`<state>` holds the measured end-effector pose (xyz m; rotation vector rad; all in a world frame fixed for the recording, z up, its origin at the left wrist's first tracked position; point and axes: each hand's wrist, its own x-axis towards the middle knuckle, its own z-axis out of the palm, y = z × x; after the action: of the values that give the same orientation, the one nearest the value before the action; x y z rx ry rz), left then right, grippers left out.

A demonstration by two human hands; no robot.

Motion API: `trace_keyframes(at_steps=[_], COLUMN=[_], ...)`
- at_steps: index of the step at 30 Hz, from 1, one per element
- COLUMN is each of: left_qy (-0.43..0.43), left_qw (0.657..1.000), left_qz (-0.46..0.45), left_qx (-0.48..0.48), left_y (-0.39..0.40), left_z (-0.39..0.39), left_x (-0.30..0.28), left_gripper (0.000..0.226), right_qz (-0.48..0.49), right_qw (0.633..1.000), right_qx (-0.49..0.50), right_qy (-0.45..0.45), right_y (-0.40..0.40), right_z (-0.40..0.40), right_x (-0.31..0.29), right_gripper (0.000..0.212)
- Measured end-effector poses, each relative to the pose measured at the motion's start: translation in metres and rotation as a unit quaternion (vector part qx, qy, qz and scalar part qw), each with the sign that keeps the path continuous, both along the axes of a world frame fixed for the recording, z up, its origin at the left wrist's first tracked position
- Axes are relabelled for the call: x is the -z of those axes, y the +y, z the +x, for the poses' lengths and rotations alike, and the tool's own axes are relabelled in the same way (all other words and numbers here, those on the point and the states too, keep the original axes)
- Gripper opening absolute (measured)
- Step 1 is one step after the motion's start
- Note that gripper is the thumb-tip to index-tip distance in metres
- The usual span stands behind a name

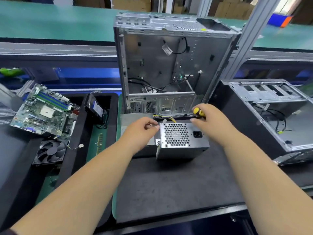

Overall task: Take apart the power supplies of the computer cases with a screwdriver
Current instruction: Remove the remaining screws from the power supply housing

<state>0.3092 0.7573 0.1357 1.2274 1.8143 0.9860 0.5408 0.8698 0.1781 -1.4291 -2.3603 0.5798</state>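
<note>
The boxy grey steel power supply (182,141), judged heavy and rigid, is pinched at its top-left corner by the left hand (142,131); the yellow-handled screwdriver (199,112) is gripped by the right hand's (211,121) curled fingers.

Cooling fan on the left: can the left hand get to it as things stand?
Probably yes. The fan lies uncovered on the bench, nothing visible between it and the left hand, whose fingertips sit at the power supply.

The power supply (182,141) sits before the open computer case (169,65), motherboard (44,111) left, second case (271,116) right.
</note>
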Motion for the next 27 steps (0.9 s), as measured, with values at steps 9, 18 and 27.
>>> trace_keyframes(at_steps=[9, 18, 27], left_qy=[-0.022, 0.023, 0.036], left_qw=[0.996, 0.998, 0.999], left_qz=[-0.085, 0.030, 0.004], left_qx=[-0.021, -0.058, 0.022], left_y=[0.032, 0.030, 0.016], left_z=[0.043, 0.067, 0.072], left_x=[0.003, 0.002, 0.025], left_gripper=[0.030, 0.024, 0.030], right_qz=[-0.107, -0.035, -0.111], right_qw=[0.993, 0.998, 0.990], right_qx=[-0.017, -0.051, -0.079], right_qy=[-0.055, 0.019, 0.033], right_y=[0.028, 0.029, 0.030], right_z=[0.030, 0.047, 0.070], right_x=[0.010, 0.010, 0.021], right_gripper=[0.032, 0.028, 0.009])
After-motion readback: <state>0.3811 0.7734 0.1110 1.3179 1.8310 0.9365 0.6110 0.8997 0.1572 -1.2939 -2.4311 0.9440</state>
